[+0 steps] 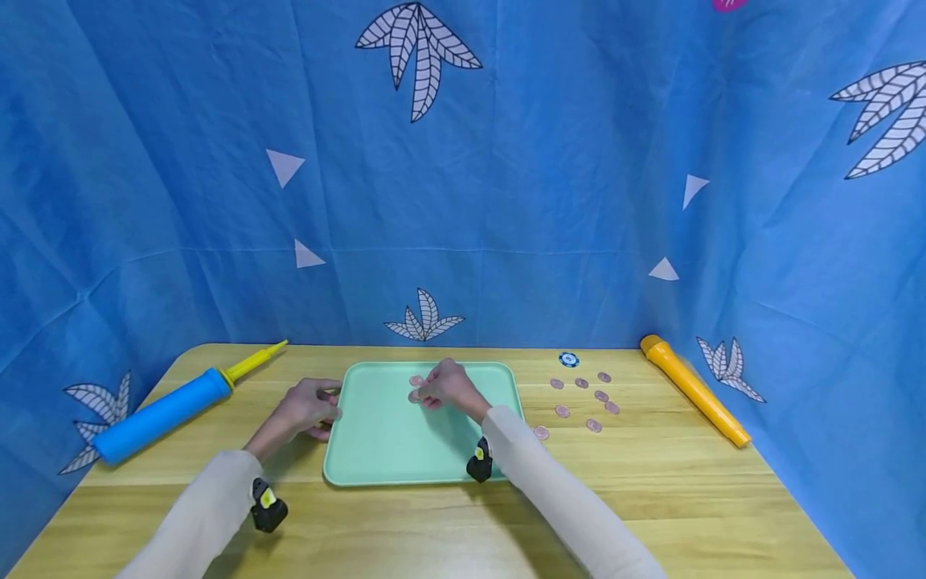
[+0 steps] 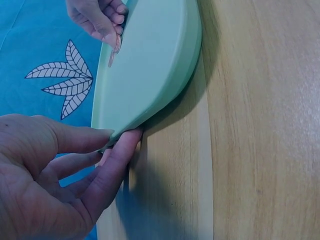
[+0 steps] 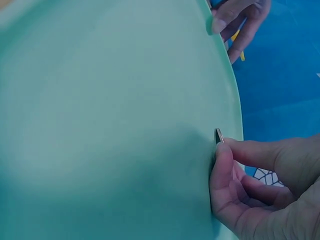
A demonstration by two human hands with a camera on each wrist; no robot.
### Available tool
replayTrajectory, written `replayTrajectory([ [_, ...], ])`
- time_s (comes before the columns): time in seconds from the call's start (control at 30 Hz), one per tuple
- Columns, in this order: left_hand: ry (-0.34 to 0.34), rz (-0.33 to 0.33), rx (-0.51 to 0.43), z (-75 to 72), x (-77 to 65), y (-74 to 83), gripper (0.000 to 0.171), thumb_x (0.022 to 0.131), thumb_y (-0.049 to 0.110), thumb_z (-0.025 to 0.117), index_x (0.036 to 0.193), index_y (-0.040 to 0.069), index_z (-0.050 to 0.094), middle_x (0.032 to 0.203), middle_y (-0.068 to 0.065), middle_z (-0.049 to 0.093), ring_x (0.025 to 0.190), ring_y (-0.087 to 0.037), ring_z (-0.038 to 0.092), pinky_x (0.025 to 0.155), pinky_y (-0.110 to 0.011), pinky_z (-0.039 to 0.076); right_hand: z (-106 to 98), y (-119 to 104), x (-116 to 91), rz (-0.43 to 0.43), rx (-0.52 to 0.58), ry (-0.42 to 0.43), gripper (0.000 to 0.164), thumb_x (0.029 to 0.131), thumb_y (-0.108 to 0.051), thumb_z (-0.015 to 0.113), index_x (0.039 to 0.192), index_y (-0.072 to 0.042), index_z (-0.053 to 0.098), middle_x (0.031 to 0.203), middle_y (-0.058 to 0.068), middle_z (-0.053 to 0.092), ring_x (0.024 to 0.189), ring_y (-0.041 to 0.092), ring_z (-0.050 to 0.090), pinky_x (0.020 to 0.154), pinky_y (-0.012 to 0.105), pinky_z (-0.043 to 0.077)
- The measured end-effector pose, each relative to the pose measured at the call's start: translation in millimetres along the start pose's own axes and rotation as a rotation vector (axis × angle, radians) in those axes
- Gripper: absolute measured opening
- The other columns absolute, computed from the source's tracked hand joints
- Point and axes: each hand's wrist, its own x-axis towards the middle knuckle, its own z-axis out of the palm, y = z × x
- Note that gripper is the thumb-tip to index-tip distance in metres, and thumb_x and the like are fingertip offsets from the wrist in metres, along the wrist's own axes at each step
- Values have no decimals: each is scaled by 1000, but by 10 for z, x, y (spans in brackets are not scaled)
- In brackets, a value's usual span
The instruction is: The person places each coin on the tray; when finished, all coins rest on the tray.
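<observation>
Two hands: on my remote feed, left hand (image 1: pixel 302 404) and right hand (image 1: pixel 450 386), both gripping.
Left grip: pinches the green tray (image 1: pixel 391 450) by its rim at nine o'clock; I'd want this steady so the base lies level.
Right pinch: holds a coppery coin (image 3: pixel 219 135) on edge inside the tray, towards twelve o'clock; I'd work low and light, tipping it flat rather than dropping it, clear of the second coin (image 1: pixel 415 380) just beyond.
Loose coins (image 1: pixel 562 411): eight on the counter (image 1: pixel 405 531), around the tray's two to three o'clock; a blue chip (image 1: pixel 568 359) lies past them at two.
Pump (image 1: pixel 162 416): blue and yellow, at nine o'clock; an orange microphone (image 1: pixel 694 390) sits at three.
</observation>
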Motion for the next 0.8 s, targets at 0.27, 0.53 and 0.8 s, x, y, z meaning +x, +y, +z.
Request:
replayTrajectory([
  [0.27, 3, 0, 30, 8, 1, 8, 65, 92, -5, 65, 153, -10, 44, 113, -23, 61, 90, -26, 68, 62, -32, 65, 20, -22, -7, -10, -47, 16, 43, 87, 0, 82, 54, -4, 54, 71, 17, 75, 58, 19, 72, 61, 30, 65],
  [0.53, -1, 7, -4, 3, -12, -8, 65, 91, -5, 65, 153, -10, 44, 111, -21, 60, 87, -24, 67, 61, -32, 65, 34, -2, -8, -16, -80, 24, 37, 88, -2, 82, 58, 0, 60, 62, 10, 70, 52, 14, 62, 59, 23, 55],
  [0.8, 5, 0, 6, 18, 1, -11, 65, 91, -5, 65, 153, -10, 44, 110, -21, 60, 87, -24, 67, 61, -32, 65, 2, 27, -31, -56, -68, 8, 34, 87, 5, 74, 58, -1, 57, 58, 10, 64, 51, 15, 54, 57, 22, 44],
])
